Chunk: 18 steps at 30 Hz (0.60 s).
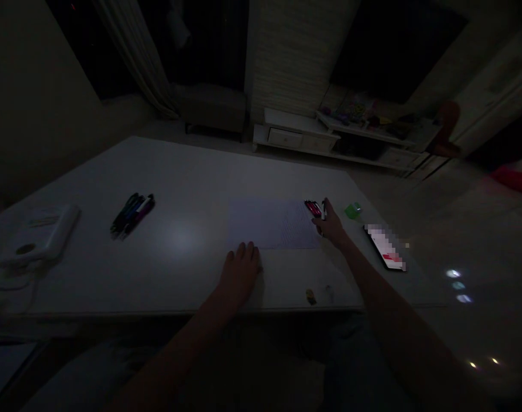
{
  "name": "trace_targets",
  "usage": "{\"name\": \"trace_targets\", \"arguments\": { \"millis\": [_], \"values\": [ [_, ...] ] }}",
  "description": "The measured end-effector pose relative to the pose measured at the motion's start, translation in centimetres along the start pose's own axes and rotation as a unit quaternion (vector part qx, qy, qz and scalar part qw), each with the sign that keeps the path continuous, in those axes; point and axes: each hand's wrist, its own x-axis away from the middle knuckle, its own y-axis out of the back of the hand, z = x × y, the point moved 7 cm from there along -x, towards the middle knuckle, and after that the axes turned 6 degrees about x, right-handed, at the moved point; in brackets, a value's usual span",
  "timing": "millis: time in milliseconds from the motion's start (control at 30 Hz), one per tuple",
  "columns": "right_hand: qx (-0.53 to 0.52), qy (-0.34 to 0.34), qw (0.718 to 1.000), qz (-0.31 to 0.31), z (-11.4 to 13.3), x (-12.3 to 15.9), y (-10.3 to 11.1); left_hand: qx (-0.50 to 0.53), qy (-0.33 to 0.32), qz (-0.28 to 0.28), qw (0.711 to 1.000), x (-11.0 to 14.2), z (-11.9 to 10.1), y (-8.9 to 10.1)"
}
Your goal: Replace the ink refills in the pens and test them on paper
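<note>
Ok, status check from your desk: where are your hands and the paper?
Left hand palm down on table, at paper's near edge. Right hand at pens, grip unclear. Phone off right.

Single head-worn view, close behind the white table. Faces forward and down, over the left hand and right hand.

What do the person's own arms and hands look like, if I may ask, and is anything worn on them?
The left hand and right hand are bare, without gloves, and the left forearm and right forearm show no sleeves. No watch or bracelet shows, though the dim light hides fine detail.
</note>
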Motion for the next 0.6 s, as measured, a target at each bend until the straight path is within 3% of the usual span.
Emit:
{"name": "trace_targets", "arguments": {
  "millis": [133, 300, 600],
  "values": [
    [0.062, -0.016, 0.998, 0.024, -3.5, -2.2, 1.5, -0.009, -0.006, 0.002, 1.0, -0.1, 0.1, -0.1],
    [0.239, 0.028, 0.97, -0.041, -6.8, -4.7, 3.7, -0.019, 0.003, 0.014, 1.0, -0.2, 0.4, -0.3],
    [0.246, 0.013, 0.965, -0.086, -10.0, -5.0, 3.0, -0.021, -0.013, 0.017, 1.0, 0.1, 0.7, -0.9]
  ]
}}
